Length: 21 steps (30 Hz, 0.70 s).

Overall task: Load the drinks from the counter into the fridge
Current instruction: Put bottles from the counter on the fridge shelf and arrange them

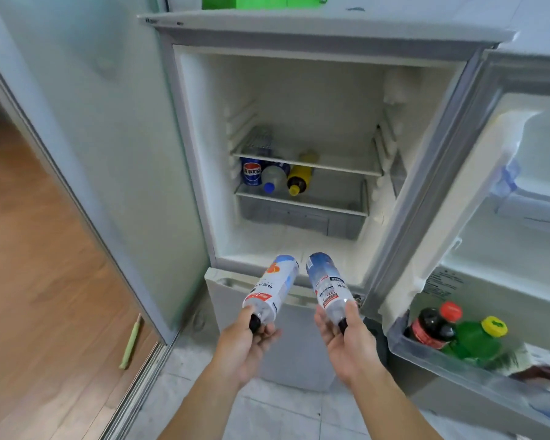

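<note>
**Two bottles held at the open fridge**

In front of the open white fridge (299,30), low in the view, both hands reach forward, each with a drink. The left hand (246,342) curls its fingers round the dark-capped neck of a clear plastic bottle with a white, blue and orange label (272,287); the bottle is held bottom-forward and leans up and to the right. The right hand (346,338) grips in the same way the neck of a second clear plastic bottle with a blue and white label (327,284), which leans up and to the left. The two bottle bases lie near each other, apart, just over the fridge's lower sill.

To the right of the right hand, the open door's clear plastic bin (477,369) holds a dark red-capped bottle (432,327) and a green bottle with a yellow cap (480,339), side by side.

Beyond both hands, deep inside the compartment, a blue cola can (251,173) stands under a wire shelf (305,161). Just right of it lie a clear bottle with a blue cap (272,179) and a dark bottle with a yellow label and cap (299,181), caps toward the hands. Under them sits a grey drawer (299,217).

Left of the left hand, a pale green stick (130,342) lies on the wooden floor (45,281).
</note>
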Available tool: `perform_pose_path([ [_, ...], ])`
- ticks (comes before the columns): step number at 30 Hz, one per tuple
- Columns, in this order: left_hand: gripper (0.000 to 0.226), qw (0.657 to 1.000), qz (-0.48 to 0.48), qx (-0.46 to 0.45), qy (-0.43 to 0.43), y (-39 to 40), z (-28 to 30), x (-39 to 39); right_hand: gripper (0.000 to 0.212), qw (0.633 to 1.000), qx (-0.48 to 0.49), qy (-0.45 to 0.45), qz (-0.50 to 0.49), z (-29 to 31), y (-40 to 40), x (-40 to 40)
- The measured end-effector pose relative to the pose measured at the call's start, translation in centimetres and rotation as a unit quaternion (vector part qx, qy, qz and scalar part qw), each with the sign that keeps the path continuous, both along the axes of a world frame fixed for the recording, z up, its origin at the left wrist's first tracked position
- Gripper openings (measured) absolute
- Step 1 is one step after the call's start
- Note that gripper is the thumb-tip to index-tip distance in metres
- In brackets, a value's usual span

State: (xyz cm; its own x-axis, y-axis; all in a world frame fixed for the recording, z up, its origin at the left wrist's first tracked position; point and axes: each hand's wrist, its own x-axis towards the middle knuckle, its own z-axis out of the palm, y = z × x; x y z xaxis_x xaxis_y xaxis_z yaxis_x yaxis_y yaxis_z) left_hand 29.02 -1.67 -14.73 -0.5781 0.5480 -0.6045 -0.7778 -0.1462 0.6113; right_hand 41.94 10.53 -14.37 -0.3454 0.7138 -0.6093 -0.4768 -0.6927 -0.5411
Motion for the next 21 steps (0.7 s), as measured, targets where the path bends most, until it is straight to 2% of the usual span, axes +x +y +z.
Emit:
perform_pose_path([
  [4,0.025,0.999,-0.014,0.027,0.02,4.6,2.4,-2.0,0.038,0.997,0.057,-0.057,-0.004,1.0,3.7,-1.9],
  [8,0.024,0.998,-0.033,0.039,0.022,9.9,4.2,-3.8,0.039,0.994,0.079,-0.068,-0.017,1.8,7.2,-3.3],
  [21,0.034,0.993,-0.097,0.03,0.058,22.8,5.2,-10.3,0.029,0.982,0.127,-0.133,-0.044,3.1,16.3,-10.6],
])
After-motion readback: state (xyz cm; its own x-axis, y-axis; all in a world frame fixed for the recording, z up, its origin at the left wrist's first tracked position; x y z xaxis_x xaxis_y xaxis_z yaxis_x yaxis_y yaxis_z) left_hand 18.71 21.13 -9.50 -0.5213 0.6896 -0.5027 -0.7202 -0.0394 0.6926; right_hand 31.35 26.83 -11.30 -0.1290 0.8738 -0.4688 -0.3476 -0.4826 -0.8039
